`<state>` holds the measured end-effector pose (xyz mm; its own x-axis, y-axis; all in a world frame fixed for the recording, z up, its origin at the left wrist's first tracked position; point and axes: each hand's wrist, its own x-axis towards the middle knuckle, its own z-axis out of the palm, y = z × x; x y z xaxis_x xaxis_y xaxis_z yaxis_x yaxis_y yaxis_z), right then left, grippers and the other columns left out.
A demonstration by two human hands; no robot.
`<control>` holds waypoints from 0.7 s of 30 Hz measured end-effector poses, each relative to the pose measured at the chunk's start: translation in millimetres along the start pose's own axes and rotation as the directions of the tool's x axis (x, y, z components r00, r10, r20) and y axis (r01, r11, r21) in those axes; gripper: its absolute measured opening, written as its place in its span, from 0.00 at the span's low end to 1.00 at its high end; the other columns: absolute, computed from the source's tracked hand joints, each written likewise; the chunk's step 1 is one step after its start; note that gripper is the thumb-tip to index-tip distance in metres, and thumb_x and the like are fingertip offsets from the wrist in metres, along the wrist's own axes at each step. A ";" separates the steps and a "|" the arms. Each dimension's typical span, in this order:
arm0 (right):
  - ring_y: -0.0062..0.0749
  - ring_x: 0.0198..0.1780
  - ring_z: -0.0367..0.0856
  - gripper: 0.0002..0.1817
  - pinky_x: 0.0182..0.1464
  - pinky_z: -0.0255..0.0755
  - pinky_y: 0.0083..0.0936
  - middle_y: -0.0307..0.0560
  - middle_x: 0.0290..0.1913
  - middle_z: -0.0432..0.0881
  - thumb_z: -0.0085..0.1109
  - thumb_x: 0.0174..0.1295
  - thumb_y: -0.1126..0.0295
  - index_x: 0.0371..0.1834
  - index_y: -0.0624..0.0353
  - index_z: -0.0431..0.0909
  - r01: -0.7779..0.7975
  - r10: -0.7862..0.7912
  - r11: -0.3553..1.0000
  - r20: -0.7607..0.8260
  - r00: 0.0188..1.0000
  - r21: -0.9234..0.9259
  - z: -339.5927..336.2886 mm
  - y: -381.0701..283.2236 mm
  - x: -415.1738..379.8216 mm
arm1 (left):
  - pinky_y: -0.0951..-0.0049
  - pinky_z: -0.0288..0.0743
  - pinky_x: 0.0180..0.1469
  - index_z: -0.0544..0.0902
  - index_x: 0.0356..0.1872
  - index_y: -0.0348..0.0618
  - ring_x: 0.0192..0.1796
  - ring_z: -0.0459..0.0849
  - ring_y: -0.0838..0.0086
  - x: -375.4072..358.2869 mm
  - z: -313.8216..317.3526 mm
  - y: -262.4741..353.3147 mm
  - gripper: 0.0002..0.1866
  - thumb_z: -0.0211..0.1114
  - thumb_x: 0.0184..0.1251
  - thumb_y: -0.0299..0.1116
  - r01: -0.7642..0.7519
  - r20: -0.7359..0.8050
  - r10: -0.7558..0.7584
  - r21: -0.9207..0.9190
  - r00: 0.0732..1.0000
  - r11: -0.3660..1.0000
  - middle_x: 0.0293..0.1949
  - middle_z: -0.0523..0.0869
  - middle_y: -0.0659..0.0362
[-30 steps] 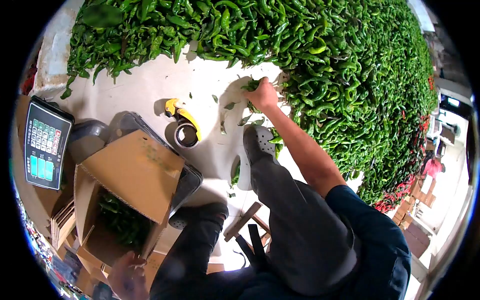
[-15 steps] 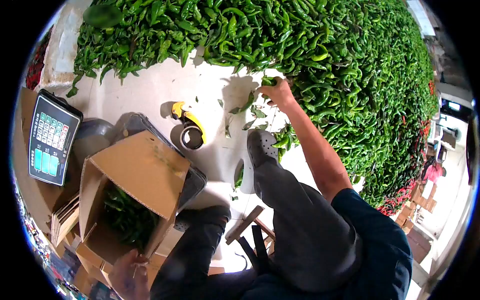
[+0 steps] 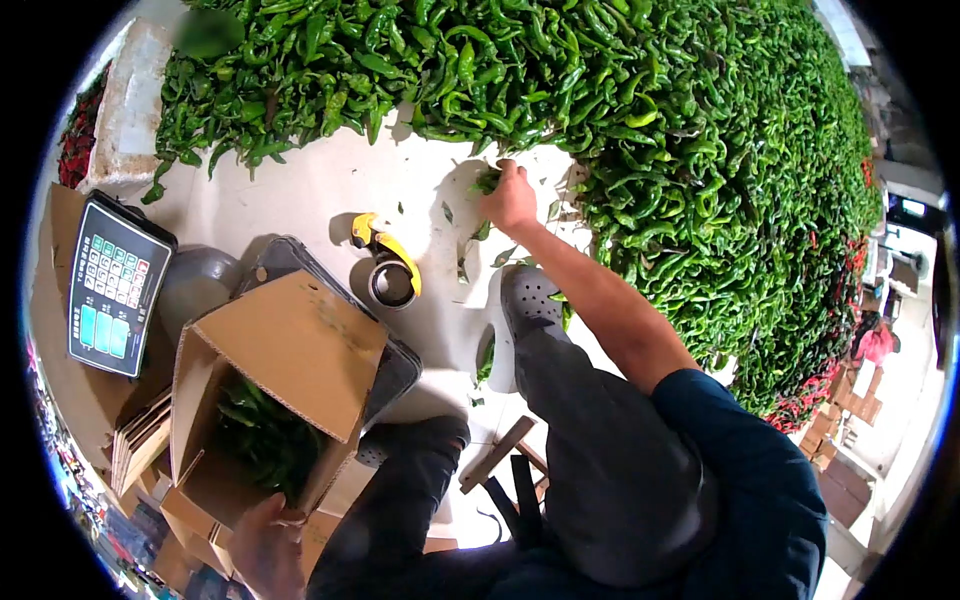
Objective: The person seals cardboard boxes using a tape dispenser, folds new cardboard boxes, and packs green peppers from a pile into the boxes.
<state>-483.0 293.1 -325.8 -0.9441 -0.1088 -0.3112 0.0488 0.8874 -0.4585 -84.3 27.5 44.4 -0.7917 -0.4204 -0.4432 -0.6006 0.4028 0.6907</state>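
Note:
My right hand [image 3: 511, 203] reaches low over the pale floor, its fingers closed around green chili peppers [image 3: 487, 182]; how many is hidden. Just beyond it lies a huge heap of green chili peppers [image 3: 560, 70]. An open cardboard box [image 3: 290, 345] stands tilted at the lower left with green peppers [image 3: 262, 435] inside. At the box's near edge, my left hand [image 3: 268, 548] is closed on the cardboard, partly blurred. A few loose leaves [image 3: 463, 270] lie on the floor by my right hand.
A yellow tape dispenser [image 3: 391, 262] lies on the floor between box and heap. A scale display [image 3: 117, 285] stands left of the box, near folded cardboard [image 3: 140, 440]. My shoe [image 3: 530, 297] and a wooden stool [image 3: 497, 455] are close by. Red peppers [image 3: 805, 400] border the heap.
My right hand has moved left, off the heap's edge and over the bare floor, with green peppers in its fingers. My left hand stays at the box edge. The view has shifted slightly.

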 end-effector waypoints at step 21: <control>0.54 0.44 0.81 0.32 0.38 0.83 0.43 0.64 0.52 0.75 0.66 0.62 0.50 0.56 0.69 0.74 0.866 -0.990 0.010 -0.117 0.079 0.500 -152.2 -290.3 -208.0 | 0.63 0.80 0.42 0.86 0.46 0.37 0.38 0.87 0.56 -12.3 -0.6 66.9 0.13 0.71 0.63 0.32 -0.333 0.306 0.269 0.182 0.914 0.925 0.36 0.87 0.49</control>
<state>-350.5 126.3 -1.3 -0.1615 -0.8345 0.5267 -0.6537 -0.3094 -0.6907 -114.6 59.2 96.4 -0.9188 -0.0275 -0.3939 -0.3123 0.6608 0.6825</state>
